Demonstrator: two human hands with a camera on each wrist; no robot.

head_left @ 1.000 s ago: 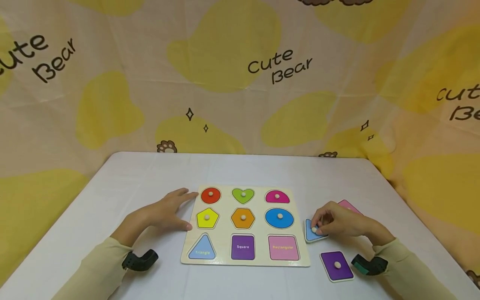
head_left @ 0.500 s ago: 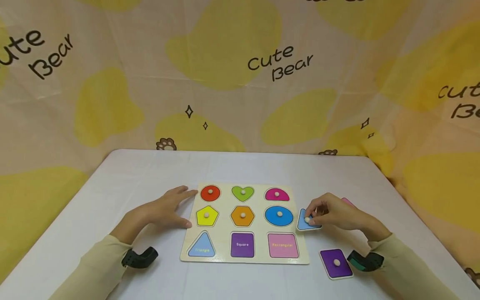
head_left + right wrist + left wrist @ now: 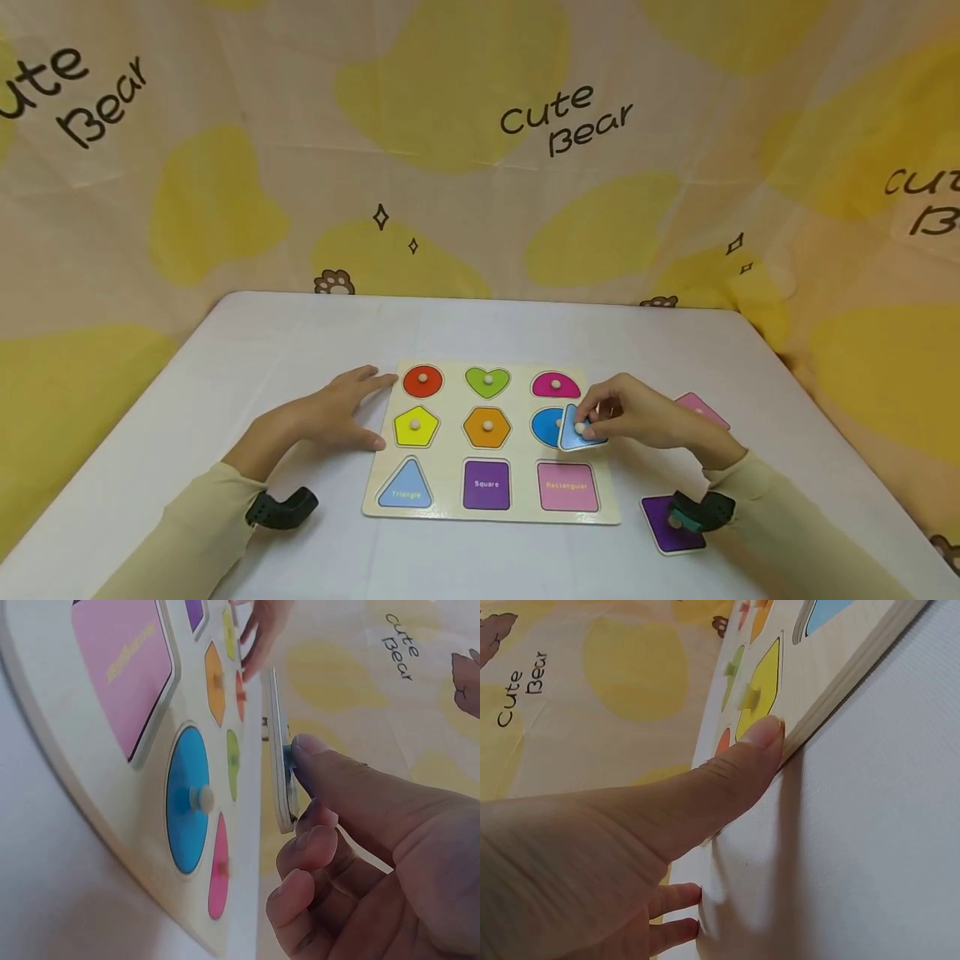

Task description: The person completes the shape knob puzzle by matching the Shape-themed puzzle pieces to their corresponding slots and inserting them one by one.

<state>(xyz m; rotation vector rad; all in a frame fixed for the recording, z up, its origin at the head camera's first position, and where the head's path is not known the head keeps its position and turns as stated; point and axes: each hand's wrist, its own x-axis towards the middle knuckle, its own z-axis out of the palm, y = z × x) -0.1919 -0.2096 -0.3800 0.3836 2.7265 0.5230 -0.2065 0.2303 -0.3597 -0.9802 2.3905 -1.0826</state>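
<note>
My right hand (image 3: 637,414) pinches the knob of a blue triangle piece (image 3: 570,435) above the board's right side, partly covering the blue oval (image 3: 546,426). In the right wrist view the triangle piece (image 3: 279,761) is seen edge-on, raised off the board (image 3: 142,847). My left hand (image 3: 322,418) rests at the left edge of the wooden board (image 3: 450,515), its thumb (image 3: 742,761) touching the edge beside the yellow pentagon (image 3: 763,686). Across the upper two rows sit knobbed pieces. The bottom row shows triangle (image 3: 406,485), square (image 3: 486,485) and rectangle (image 3: 567,487) areas without knobs.
A purple square piece (image 3: 667,533) lies right of the board, partly under the right wrist's black camera (image 3: 705,512). Behind the right hand lies a pink piece (image 3: 708,411) on the white table (image 3: 300,333). A patterned yellow cloth (image 3: 450,100) hangs behind.
My right hand has lifted the blue triangle piece from the table right of the board and carried it left over the board's right side. My left hand stays at the board's edge.
</note>
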